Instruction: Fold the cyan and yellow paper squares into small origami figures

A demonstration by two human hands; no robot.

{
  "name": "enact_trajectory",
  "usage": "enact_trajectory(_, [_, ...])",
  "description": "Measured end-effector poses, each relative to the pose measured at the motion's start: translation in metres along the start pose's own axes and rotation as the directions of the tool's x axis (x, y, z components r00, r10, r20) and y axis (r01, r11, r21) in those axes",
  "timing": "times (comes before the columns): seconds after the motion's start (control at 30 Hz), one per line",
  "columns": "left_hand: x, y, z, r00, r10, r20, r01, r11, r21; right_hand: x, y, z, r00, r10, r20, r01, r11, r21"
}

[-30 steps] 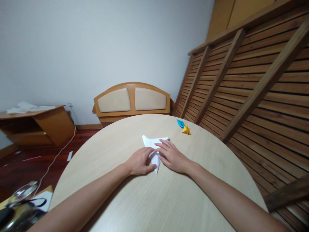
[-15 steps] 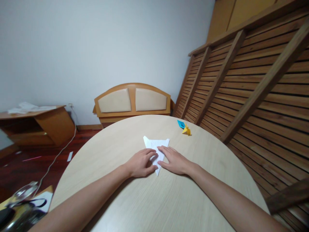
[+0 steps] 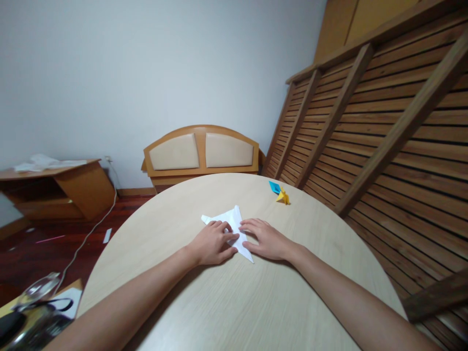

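A folded sheet of white paper [image 3: 234,218] lies flat on the round table, with a pointed end toward me and two corners at its far side. My left hand [image 3: 215,242] rests over its left part, fingers spread and pressing on the paper, hiding some of it. At the paper's right edge, my right hand [image 3: 266,239] touches it with the fingertips, thumb and fingers apart. Neither hand grips the paper.
Toward the table's [image 3: 164,209] far right edge sit a blue folded paper [image 3: 275,187] and a yellow folded paper figure [image 3: 282,196]. Wooden slats [image 3: 351,161] lean along the right. A headboard [image 3: 201,148] stands behind, a low cabinet [image 3: 86,187] at left.
The white paper has turned counterclockwise on the table: its near tip has swung right and its far corners left. My right hand has shifted slightly right.
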State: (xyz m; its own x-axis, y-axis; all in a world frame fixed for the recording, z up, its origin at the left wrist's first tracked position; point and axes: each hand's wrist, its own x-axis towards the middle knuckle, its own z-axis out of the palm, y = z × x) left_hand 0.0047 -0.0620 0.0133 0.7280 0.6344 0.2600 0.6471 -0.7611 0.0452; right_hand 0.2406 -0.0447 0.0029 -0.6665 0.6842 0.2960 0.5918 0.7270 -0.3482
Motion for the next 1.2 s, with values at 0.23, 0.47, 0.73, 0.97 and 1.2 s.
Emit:
enact_trajectory(0.23, [0.001,-0.002,0.002,0.999,-0.035,0.004,0.034,0.999,0.034,0.001,-0.003,-0.004,0.995,-0.095,0.041,0.093,0.995,0.043])
enact_trajectory(0.47, [0.0,-0.004,0.006,1.0,-0.017,-0.011,0.018,0.998,0.054,0.002,-0.001,-0.005,0.996,-0.075,0.047,0.076,0.997,-0.015])
enact_trajectory(0.73, [0.002,-0.003,0.007,0.999,-0.044,-0.023,0.046,0.995,0.087,0.002,0.007,-0.006,0.975,0.198,-0.098,-0.206,0.975,-0.087])
enact_trajectory(0.97, [0.003,0.001,0.006,0.997,-0.081,-0.02,0.083,0.992,0.1,0.002,0.001,0.0,0.928,0.366,-0.07,-0.369,0.929,-0.037])
enact_trajectory(1.2, [0.003,0.002,0.007,0.993,-0.122,-0.01,0.122,0.988,0.092,0.004,-0.005,0.004,0.888,0.455,-0.061,-0.457,0.889,-0.017])
